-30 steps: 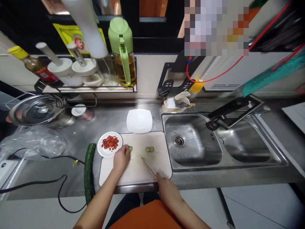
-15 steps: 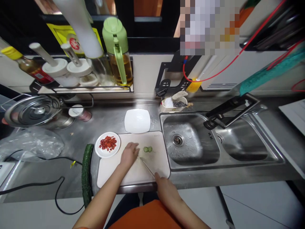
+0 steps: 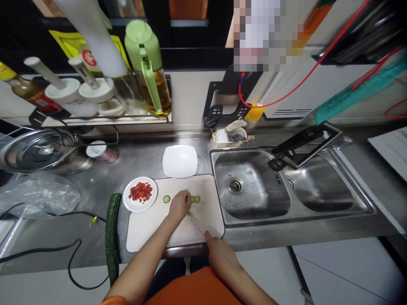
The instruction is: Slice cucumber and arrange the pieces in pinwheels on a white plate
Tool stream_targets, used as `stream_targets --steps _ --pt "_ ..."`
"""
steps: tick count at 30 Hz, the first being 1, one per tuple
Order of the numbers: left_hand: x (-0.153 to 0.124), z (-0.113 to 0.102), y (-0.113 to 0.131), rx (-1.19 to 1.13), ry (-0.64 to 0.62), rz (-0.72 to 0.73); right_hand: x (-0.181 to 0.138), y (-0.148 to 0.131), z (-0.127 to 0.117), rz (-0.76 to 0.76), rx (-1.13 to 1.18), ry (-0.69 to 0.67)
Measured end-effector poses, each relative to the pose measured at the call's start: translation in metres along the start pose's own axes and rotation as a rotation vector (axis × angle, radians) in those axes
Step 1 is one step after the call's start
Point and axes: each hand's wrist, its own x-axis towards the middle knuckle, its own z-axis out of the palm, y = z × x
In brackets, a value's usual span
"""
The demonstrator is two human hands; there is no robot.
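Observation:
My left hand [image 3: 179,204] rests on the white cutting board [image 3: 149,228], fingers curled at two cucumber slices [image 3: 195,198] on its right. Whether it grips one I cannot tell. A single cucumber slice [image 3: 166,198] lies to the hand's left. My right hand [image 3: 218,250] is at the board's front edge, closed on the handle of a knife [image 3: 196,224] whose blade points up toward the left hand. A whole cucumber [image 3: 111,235] lies on the counter left of the board.
A small white plate [image 3: 127,202] of chopped red chilli sits at the board's top left, a square white dish [image 3: 179,161] behind it. A double sink [image 3: 254,203] is on the right. A pot lid [image 3: 41,149], plastic bag [image 3: 38,195], black cable and condiment rack occupy the left.
My left hand moved right across the board from beside the chilli plate to the two slices, leaving one slice behind. The knife hand stayed in place.

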Motion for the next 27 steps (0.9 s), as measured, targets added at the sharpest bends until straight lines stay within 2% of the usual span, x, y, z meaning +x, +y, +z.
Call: stream_targets --steps 4,11,19,27 --pt "-0.005 -0.006 0.0 -0.093 -0.02 -0.083 0.0 0.001 0.0 -0.013 -0.01 0.003" --pt "-0.024 -0.019 -0.027 -0.095 0.009 -0.159 0.002 0.004 0.001 -0.024 0.014 0.026" --pt "-0.045 -0.006 -0.046 -0.01 0.18 0.081 0.008 -0.001 -0.003 -0.024 0.013 0.035" --pt "-0.052 0.006 -0.055 -0.024 0.25 0.113 0.015 -0.019 0.004 -0.047 -0.064 0.091"
